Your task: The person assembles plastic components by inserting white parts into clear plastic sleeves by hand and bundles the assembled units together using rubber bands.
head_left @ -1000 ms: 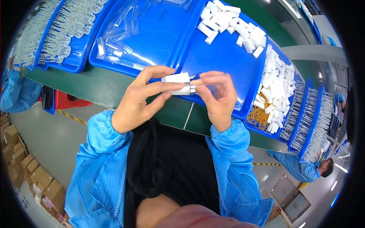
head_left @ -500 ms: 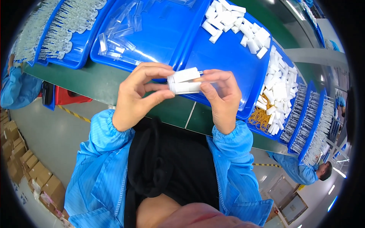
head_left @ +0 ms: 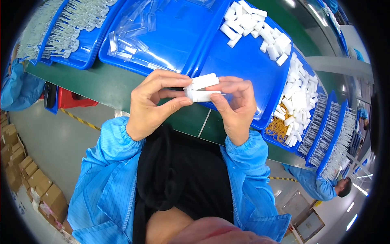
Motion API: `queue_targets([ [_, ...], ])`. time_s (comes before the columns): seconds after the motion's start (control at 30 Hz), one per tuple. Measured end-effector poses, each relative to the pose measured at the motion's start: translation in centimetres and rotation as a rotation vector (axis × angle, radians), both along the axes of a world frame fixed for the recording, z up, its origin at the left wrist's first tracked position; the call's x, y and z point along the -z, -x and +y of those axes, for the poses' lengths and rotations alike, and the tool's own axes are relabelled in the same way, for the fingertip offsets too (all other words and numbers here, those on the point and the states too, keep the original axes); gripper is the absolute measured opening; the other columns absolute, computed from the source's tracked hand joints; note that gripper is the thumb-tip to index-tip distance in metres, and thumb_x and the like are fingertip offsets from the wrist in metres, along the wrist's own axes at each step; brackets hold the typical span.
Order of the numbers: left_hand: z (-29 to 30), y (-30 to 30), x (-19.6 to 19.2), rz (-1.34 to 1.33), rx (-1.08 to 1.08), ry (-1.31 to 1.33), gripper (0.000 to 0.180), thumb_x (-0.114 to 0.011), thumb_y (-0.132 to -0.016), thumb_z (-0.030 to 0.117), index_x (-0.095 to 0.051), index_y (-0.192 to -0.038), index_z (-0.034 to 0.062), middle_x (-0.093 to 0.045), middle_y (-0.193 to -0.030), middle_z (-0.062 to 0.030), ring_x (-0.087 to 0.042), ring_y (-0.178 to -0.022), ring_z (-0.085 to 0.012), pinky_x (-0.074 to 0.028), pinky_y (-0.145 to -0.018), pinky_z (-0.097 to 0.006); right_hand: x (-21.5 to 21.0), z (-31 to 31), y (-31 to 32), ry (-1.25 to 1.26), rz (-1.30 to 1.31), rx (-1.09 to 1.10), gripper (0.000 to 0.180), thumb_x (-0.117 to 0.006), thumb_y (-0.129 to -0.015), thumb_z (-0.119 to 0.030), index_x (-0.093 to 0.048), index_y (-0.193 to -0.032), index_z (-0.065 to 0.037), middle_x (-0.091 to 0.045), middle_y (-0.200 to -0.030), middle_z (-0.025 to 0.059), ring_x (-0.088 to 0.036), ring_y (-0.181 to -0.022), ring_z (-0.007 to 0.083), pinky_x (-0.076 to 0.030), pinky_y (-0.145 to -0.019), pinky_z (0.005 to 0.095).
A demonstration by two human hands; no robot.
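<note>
My left hand (head_left: pixel 152 99) and my right hand (head_left: pixel 237 105) meet over the front edge of the trays. Between them are two white plastic blocks, an upper one (head_left: pixel 205 81) and a lower one (head_left: pixel 206 96), lying nearly parallel with a gap in between. A clear plastic part (head_left: pixel 188 90) joins their left ends, and my left thumb and fingers pinch it. My right thumb presses the lower block's right end while my right fingers hold the upper one's. A thin pin or stem sticks out near my right thumb. The right fingertips partly hide the blocks' ends.
Clear plastic sleeves (head_left: pixel 130 42) lie in a blue tray (head_left: pixel 172 38). White blocks (head_left: pixel 243 20) sit in the neighbouring blue tray (head_left: pixel 227 61). Farther right are more white blocks (head_left: pixel 298 99), tan rubber bands (head_left: pixel 278 131) and trays of slender clear parts (head_left: pixel 335 138). A co-worker (head_left: pixel 321 185) is at right.
Both hands and the held piece have shifted slightly to the right in view. My right fingers have closed in on the block ends, and the blocks spread slightly apart at the right.
</note>
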State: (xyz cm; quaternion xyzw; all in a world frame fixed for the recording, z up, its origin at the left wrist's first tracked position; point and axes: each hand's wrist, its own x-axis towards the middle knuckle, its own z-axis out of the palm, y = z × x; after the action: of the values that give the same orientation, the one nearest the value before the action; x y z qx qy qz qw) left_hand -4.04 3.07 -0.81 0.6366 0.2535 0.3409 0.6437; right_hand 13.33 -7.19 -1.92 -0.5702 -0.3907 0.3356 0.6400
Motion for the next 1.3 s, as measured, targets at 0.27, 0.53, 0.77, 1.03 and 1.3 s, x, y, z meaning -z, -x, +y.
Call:
queue_targets([
  [0.27, 0.0, 0.1, 0.1, -0.015, 0.005, 0.001, 0.033, -0.073, -0.079, -0.009, -0.068, -0.11, -0.0016, -0.058, -0.118, -0.0147, -0.064, -0.107, -0.0241, -0.06, -0.089, -0.033, 0.3, -0.7, -1.2, 0.028, 0.004, -0.016, 0.026, -0.078, -0.08, -0.002, -0.063, -0.101, -0.002, -0.066, -0.105, 0.0112, -0.058, -0.112, 0.0216, -0.044, -0.098, 0.035],
  [0.53, -0.1, 0.1, 0.2, -0.015, 0.02, 0.046, 0.04, -0.075, -0.08, -0.004, -0.063, -0.118, 0.0009, -0.055, -0.124, -0.0133, -0.06, -0.113, -0.0234, -0.058, -0.087, -0.033, 0.7, -0.8, -0.8, -0.027, -0.034, -0.008, 0.027, -0.081, -0.075, 0.0, -0.063, -0.096, -0.004, -0.067, -0.102, 0.0114, -0.057, -0.112, 0.0248, -0.047, -0.093, 0.0351],
  [0.77, 0.8, 0.9, -0.3, 0.082, 0.12, -0.097, 0.04, -0.076, -0.08, -0.001, -0.064, -0.117, 0.0061, -0.053, -0.126, -0.0112, -0.059, -0.113, -0.0236, -0.058, -0.085, -0.032, 0.5, -0.9, -0.5, -0.062, -0.212, -0.084, 0.028, -0.08, -0.075, 0.001, -0.061, -0.095, -0.006, -0.071, -0.103, 0.0114, -0.053, -0.118, 0.0268, -0.044, -0.097, 0.0394],
  [1.03, 2.2, 3.3, 0.0, 0.066, -0.018, -0.103, 0.037, -0.075, -0.078, -0.005, -0.065, -0.112, 0.0044, -0.054, -0.125, -0.0109, -0.058, -0.112, -0.0219, -0.058, -0.083, -0.03, -1.3, 2.0, -0.4, 0.009, -0.239, -0.142, 0.028, -0.073, -0.081, -0.002, -0.063, -0.107, -0.003, -0.067, -0.112, 0.013, -0.056, -0.114, 0.0245, -0.044, -0.098, 0.0363],
  [1.3, 4.8, 5.7, 0.1, -0.057, -0.487, -0.107, 0.039, -0.072, -0.081, -0.008, -0.059, -0.117, 0.0005, -0.055, -0.128, -0.0142, -0.062, -0.111, -0.0249, -0.056, -0.088, -0.031, 0.2, 9.9, 2.8, -0.003, -1.02, -0.296, 0.022, -0.071, -0.082, -0.01, -0.071, -0.103, -0.003, -0.064, -0.108, 0.0096, -0.056, -0.1, 0.0289, -0.045, -0.086, 0.0383],
])
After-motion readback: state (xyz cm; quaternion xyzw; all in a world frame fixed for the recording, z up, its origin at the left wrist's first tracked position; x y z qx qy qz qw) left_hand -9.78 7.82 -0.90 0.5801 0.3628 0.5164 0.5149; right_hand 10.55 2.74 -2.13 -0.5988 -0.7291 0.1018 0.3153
